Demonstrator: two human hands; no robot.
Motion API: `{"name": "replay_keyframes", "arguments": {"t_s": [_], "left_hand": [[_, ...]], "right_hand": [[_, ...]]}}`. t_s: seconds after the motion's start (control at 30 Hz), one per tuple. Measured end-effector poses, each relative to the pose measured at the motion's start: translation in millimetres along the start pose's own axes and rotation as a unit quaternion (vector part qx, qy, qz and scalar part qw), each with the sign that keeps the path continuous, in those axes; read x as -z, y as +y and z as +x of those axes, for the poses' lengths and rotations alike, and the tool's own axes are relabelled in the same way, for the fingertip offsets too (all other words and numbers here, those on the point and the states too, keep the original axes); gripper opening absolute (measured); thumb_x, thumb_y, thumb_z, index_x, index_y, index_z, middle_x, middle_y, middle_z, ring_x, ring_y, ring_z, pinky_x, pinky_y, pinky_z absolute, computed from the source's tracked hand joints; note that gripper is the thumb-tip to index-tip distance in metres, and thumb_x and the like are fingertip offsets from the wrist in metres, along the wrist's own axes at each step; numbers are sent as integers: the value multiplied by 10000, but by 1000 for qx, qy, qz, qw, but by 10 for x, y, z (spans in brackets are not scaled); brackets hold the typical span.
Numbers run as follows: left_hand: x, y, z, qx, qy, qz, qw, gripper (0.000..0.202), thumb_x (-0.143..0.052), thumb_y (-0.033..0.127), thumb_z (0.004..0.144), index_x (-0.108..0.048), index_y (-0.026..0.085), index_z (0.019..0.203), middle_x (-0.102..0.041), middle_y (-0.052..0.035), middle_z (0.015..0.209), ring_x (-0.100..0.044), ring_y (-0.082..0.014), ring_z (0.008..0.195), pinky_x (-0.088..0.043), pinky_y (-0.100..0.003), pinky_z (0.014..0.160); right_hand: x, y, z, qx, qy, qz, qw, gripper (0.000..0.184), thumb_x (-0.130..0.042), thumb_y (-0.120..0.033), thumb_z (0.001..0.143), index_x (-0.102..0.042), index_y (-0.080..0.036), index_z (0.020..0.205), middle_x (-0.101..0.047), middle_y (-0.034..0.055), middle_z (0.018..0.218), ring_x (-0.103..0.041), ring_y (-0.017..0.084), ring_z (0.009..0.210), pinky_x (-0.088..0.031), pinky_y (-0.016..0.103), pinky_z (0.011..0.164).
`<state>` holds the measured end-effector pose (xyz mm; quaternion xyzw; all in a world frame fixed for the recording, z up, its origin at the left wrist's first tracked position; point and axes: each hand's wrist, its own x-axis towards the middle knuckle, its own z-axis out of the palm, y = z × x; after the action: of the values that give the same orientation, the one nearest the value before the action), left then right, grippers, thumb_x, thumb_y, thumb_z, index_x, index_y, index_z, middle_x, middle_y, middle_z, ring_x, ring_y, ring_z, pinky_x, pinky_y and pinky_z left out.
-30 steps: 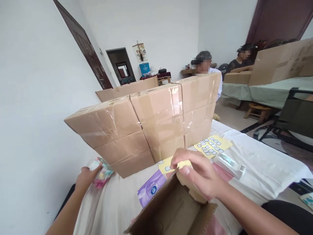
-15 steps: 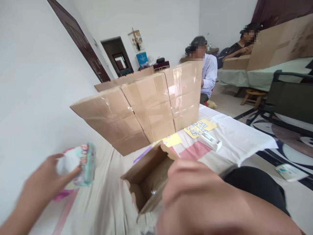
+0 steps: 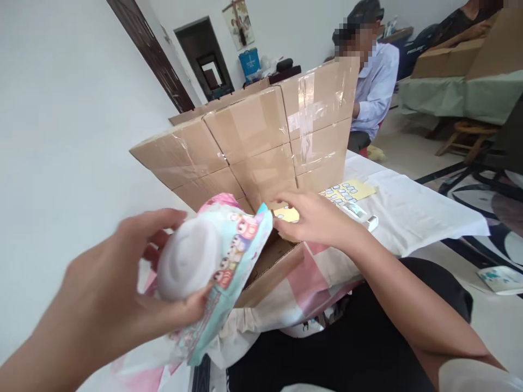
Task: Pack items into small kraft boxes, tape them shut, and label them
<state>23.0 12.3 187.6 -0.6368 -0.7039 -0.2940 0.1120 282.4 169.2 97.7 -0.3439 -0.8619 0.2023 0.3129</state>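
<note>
My left hand (image 3: 122, 277) grips a teal-and-white wet wipes pack (image 3: 235, 256) with cartoon figures and a rounded white plastic lid (image 3: 190, 258). Something pink (image 3: 223, 200) shows behind the pack's upper edge; whether it is a second pack I cannot tell. An open cardboard box (image 3: 272, 280) sits behind the pack, which hides much of it. At the box's far corner is my right hand (image 3: 312, 218), its thumb and forefinger apart and the thumb close to or touching the rim. Nothing shows between those fingers.
A tall taped cardboard partition (image 3: 261, 141) stands across the table. Right of it lie a yellow patterned sheet (image 3: 355, 189) and a white device (image 3: 362, 215) on a white cloth (image 3: 425, 209). One person (image 3: 378, 92) sits beyond the partition, another farther right.
My left hand has brought the wipes pack rightward and closer, in front of the box. My right hand has moved away from me to the box's far corner. The view has shifted.
</note>
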Motion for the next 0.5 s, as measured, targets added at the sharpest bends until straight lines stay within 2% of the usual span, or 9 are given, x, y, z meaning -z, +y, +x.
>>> {"name": "replay_keyframes", "arguments": {"t_s": [0.07, 0.13, 0.2, 0.37, 0.5], "left_hand": [[-115, 45, 62, -116, -8, 17, 993, 835, -783, 733, 380, -579, 468, 1145, -685, 99, 921, -695, -273, 718, -516, -383, 494], [-228, 38, 130, -166, -11, 25, 986, 744, -752, 675, 507, -550, 454, 1189, -691, 69, 963, -693, -266, 720, -517, -386, 490], [-334, 5, 195, -173, -9, 25, 984, 709, -744, 614, 546, -539, 428, 1198, -687, 42, 1013, -687, -267, 733, -512, -387, 511], [-519, -43, 292, -147, -45, 53, 987, 652, -708, 567, 526, -549, 364, 1124, -682, 49, 939, -647, -244, 694, -451, -340, 542], [-605, -23, 323, -128, -79, 81, 985, 648, -671, 550, 510, -566, 339, 1114, -687, 36, 886, -642, -253, 726, -410, -324, 566]], "right_hand": [[-54, 14, -33, -114, -120, -83, 983, 579, -678, -547, 841, -642, -242, 1331, -718, 118, 1206, -671, 363, 1098, -491, 404, 857], [-108, 27, -54, -174, -199, -124, 956, 700, -700, -628, 788, -620, -233, 1361, -727, 143, 1159, -684, 391, 1051, -482, 398, 798], [-159, 47, -47, -179, -203, -135, 953, 697, -705, -623, 771, -629, -217, 1332, -730, 148, 1125, -694, 384, 1005, -468, 373, 745], [-206, 145, 28, -204, -148, -150, 956, 227, -563, -312, 862, -718, -177, 960, -728, 138, 959, -693, 289, 841, -387, 313, 616], [-168, 212, 67, -214, -155, -123, 957, 189, -523, -234, 861, -698, -176, 898, -725, 119, 895, -670, 253, 773, -344, 305, 576]]}}
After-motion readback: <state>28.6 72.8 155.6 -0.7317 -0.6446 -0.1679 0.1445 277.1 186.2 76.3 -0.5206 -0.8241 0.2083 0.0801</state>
